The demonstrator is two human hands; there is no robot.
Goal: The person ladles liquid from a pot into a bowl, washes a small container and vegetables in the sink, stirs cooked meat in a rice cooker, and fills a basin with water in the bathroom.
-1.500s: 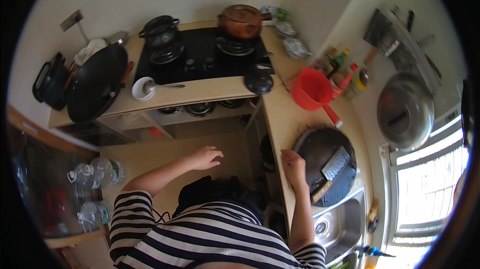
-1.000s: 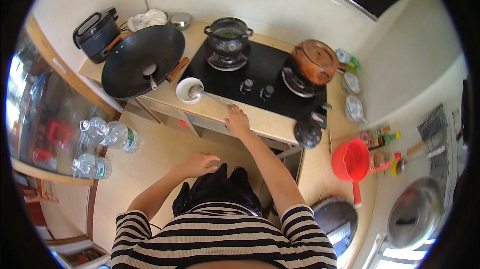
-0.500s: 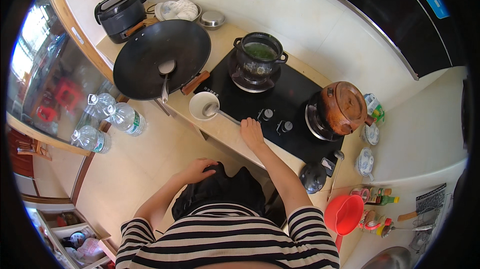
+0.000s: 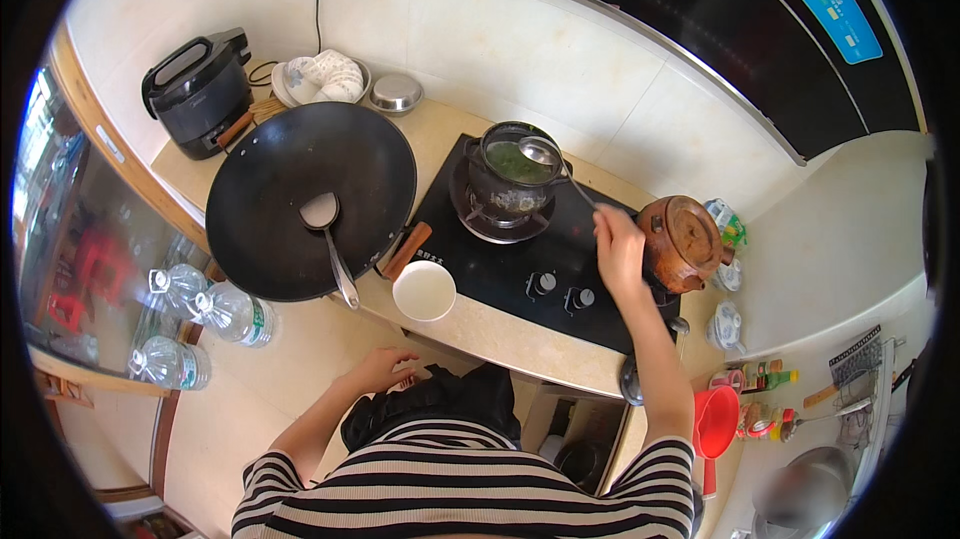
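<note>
My right hand [image 4: 621,247] is closed round the handle of a long metal ladle [image 4: 541,150]. The ladle's bowl is over the mouth of a dark clay pot [image 4: 505,190], which sits on the back burner with green contents in it. Whether the ladle touches the liquid I cannot tell. By the counter's front edge stands a white bowl [image 4: 424,291], with pale liquid or a bare pale inside. At my waist, my left hand [image 4: 385,369] holds nothing, its fingers apart, next to dark cloth.
A large black wok [image 4: 300,169] with a spatula-like scoop [image 4: 338,259] in it lies left of the black stove [image 4: 470,274]. On the right burner is a brown clay pot [image 4: 683,244]. Plastic bottles [image 4: 235,314] stand on the floor, and a red dipper [image 4: 715,421] sits at right.
My right hand has lifted the ladle from the white bowl and carried it right and away from me, to above the dark pot. My left hand has shifted a little left and lower.
</note>
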